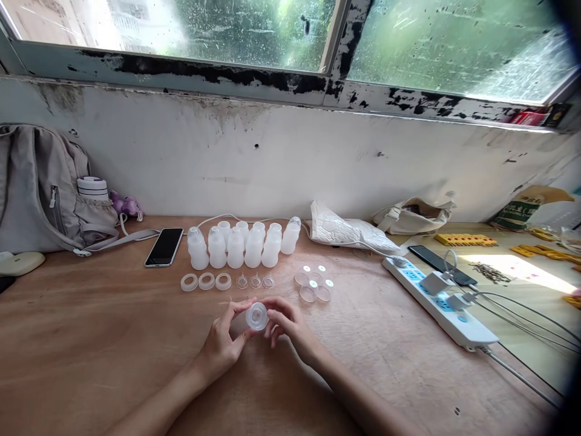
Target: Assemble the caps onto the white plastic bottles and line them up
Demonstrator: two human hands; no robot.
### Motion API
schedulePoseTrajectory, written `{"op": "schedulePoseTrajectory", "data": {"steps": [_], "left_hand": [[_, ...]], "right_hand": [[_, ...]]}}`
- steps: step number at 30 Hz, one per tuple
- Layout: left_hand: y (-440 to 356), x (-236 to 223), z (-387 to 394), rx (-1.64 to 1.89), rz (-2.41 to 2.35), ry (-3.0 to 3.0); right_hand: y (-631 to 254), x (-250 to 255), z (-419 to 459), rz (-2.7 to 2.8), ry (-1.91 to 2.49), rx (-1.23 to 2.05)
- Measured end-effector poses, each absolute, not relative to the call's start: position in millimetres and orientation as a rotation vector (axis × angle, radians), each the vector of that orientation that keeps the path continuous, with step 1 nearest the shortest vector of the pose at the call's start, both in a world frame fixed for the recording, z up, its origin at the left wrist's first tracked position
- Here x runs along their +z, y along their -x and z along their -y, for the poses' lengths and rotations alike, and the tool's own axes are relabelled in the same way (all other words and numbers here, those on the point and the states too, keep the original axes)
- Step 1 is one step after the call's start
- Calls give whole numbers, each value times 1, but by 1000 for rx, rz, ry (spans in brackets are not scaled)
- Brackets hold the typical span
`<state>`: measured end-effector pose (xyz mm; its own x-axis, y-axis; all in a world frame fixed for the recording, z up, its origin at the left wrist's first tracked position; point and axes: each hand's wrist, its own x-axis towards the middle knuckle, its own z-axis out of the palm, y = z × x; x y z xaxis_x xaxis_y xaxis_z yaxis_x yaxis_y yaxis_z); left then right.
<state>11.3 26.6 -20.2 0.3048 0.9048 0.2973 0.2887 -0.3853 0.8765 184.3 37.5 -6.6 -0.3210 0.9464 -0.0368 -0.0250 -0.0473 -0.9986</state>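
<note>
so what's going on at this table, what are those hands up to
A person is holding a small clear round part up in front of them, gripped between the thumb and fingers of the left hand, with the right hand close at its other side. Beyond the hands, whitish bottles stand grouped on the table. Nearer lie three pale rings, three clear pointed pieces and some clear discs.
</note>
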Motion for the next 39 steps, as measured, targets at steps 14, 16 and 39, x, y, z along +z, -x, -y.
{"op": "schedulePoseTrajectory", "data": {"steps": [14, 16, 39], "left_hand": [[-14, -4, -22, 934, -1217, -2015], [-16, -6, -22, 941, -1269, -1957], [-21, -15, -18, 946, -1337, -1886]], "right_hand": [[-178, -15, -31, 1709, 1175, 1030], [-177, -13, -30, 1767, 1177, 932], [-167, -14, -21, 1699, 1185, 1071]]}}
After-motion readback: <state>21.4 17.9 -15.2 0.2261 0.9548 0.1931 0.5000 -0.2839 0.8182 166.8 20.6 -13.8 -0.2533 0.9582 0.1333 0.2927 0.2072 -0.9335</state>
